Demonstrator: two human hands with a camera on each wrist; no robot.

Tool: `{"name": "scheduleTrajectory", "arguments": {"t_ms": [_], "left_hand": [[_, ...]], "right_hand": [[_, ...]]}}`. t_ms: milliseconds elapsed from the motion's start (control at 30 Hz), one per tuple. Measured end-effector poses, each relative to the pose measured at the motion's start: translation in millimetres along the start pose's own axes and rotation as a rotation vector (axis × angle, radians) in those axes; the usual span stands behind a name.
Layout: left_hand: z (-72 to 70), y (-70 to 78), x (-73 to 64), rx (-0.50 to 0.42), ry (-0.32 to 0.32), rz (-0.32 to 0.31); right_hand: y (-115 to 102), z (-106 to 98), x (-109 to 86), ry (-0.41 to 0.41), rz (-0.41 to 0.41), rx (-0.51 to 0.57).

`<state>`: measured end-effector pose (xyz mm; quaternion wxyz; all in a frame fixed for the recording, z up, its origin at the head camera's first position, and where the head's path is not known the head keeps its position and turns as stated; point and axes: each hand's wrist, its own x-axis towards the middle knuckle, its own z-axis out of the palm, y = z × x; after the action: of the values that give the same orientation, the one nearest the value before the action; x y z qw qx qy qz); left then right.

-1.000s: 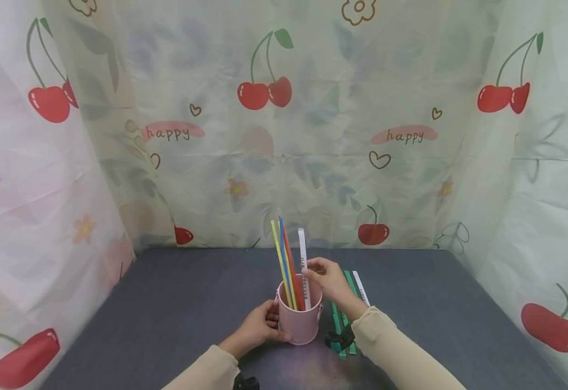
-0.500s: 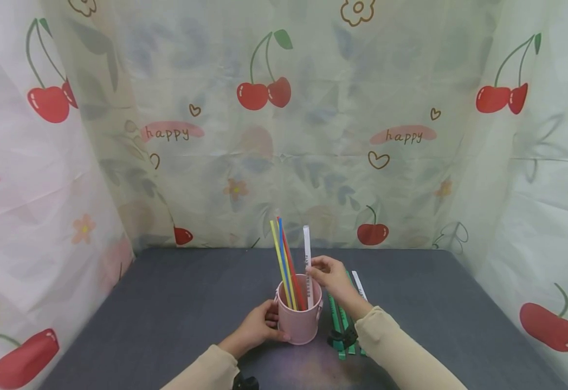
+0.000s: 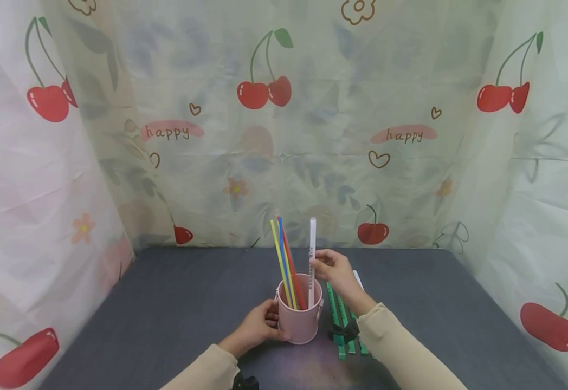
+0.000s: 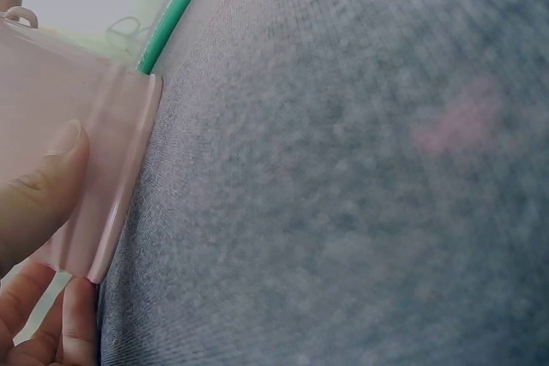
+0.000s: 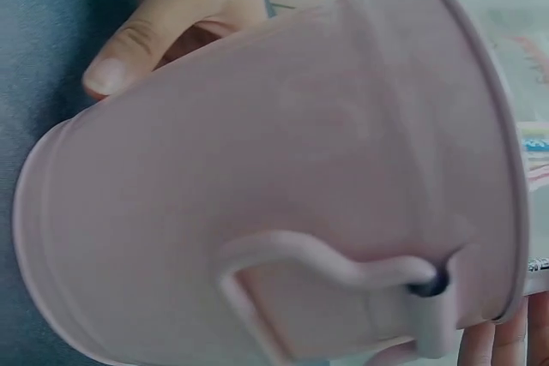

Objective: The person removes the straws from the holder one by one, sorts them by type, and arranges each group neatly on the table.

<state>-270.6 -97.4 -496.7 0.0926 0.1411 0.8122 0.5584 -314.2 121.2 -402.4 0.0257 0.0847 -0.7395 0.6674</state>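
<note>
A small pink bucket (image 3: 299, 328) stands upright on the dark tabletop. My left hand (image 3: 257, 327) holds it at the lower left side, the thumb in front and the fingers curled round it. Yellow (image 3: 277, 246), blue (image 3: 282, 241) and red (image 3: 291, 265) sticks lean to the left inside. My right hand (image 3: 339, 275) pinches a white stick (image 3: 312, 234) with dark lettering, almost upright, its lower end inside the bucket. In the left wrist view the thumb (image 4: 51, 186) lies against the bucket wall. A folded wire handle (image 5: 274, 250) shows in the right wrist view.
Several green sticks (image 3: 341, 346) lie on the table right of the bucket, partly under my right wrist. Another white stick (image 3: 357, 277) lies behind that wrist, mostly hidden. A curtain (image 3: 313, 179) printed with cherries hangs round the back and sides of the table.
My right hand has moved slightly right and up with the white stick, which now stands straighter near the bucket's right side. My left hand and the bucket have stayed in place.
</note>
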Motion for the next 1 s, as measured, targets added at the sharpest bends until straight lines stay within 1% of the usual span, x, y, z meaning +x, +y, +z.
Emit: {"name": "scheduleTrajectory", "arguments": {"t_ms": [133, 300, 433, 633, 867, 1000], "left_hand": [[-0.9, -0.8, 1.2, -0.012, -0.003, -0.007], [-1.4, -1.3, 1.4, -0.017, -0.007, -0.005], [-0.9, -0.4, 0.5, -0.015, -0.004, -0.006], [-0.2, 0.7, -1.0, -0.016, -0.001, 0.012], [-0.2, 1.6, -1.2, -0.015, -0.006, 0.001], [-0.4, 2.4, -1.3, -0.01, -0.007, 0.011]], "right_hand": [[-6, -2, 0.0, 0.011, -0.008, 0.031], [-10, -5, 1.9, 0.027, -0.023, 0.098], [-12, -7, 4.6, 0.055, -0.023, 0.111], [-14, -10, 7.9, 0.093, -0.015, 0.097], [-20, -12, 7.9, 0.118, -0.02, 0.157], [-22, -13, 9.0, 0.123, -0.027, 0.193]]}}
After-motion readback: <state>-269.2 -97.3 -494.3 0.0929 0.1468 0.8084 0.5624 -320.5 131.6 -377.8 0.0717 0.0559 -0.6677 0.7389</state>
